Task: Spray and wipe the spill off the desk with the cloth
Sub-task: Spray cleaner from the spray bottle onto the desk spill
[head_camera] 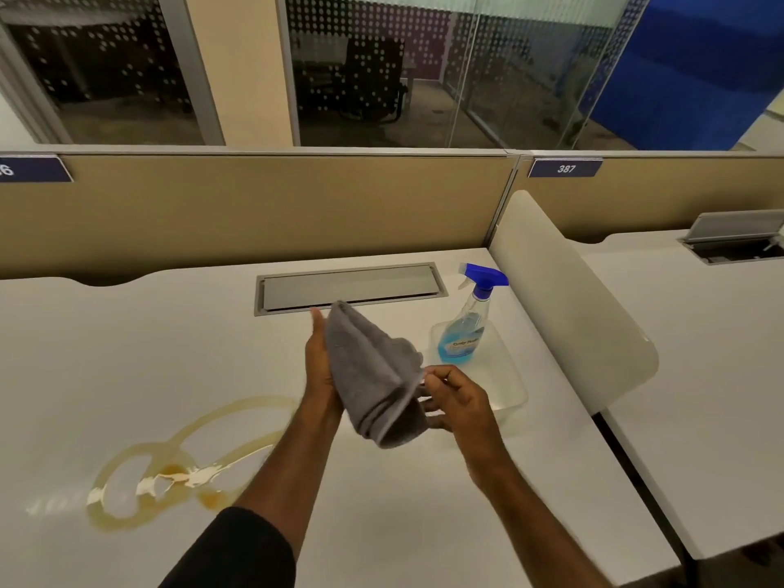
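Observation:
A folded grey cloth point(375, 375) is held above the middle of the white desk point(127, 341). My left hand point(320, 367) lies flat under its left side, fingers stretched out. My right hand point(456, 398) pinches the cloth's right edge. A yellowish-brown spill point(178, 464) loops across the desk at the lower left, with a wet shine in its middle. A spray bottle point(466, 324) with blue liquid and a blue-and-white trigger head stands in a clear plastic tray point(507, 384), just right of my hands.
A closed grey cable hatch point(350, 286) is set into the desk behind the cloth. A tan partition point(254, 205) closes the far side. A white rounded divider point(568, 299) separates this desk from the neighbouring desk point(700, 333) on the right.

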`<state>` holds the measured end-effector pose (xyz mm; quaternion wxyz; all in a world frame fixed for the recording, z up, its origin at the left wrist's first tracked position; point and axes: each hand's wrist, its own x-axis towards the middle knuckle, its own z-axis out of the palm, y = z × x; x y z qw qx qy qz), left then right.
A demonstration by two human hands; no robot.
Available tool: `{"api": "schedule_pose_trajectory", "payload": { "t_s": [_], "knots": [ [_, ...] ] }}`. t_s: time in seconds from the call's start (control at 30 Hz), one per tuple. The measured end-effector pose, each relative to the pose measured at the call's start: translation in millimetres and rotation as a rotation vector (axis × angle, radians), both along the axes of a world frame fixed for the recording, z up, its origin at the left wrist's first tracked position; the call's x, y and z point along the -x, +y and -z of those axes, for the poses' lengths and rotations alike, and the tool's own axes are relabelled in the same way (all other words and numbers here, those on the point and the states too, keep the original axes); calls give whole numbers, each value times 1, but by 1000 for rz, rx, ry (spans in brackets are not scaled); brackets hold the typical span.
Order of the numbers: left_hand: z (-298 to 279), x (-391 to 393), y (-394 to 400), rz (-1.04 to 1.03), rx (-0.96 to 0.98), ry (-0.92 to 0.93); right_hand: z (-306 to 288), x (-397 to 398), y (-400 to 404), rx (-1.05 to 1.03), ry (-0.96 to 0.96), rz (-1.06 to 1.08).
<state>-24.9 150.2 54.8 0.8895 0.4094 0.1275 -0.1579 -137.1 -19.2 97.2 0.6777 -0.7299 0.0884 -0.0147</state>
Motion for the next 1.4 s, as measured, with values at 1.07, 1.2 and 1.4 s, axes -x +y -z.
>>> {"api": "schedule_pose_trajectory", "payload": {
  "t_s": [1.07, 1.2, 1.4],
  "knots": [
    [-17, -38, 14, 495, 835, -744, 2, -170, -127, 149, -232, 58],
    [-24, -25, 38, 424, 860, -549, -36, -135, -110, 181, -336, 21],
    [-37, -24, 64, 376, 773, -565, -82, -55, -45, 89, -505, -156]
  ]
}}
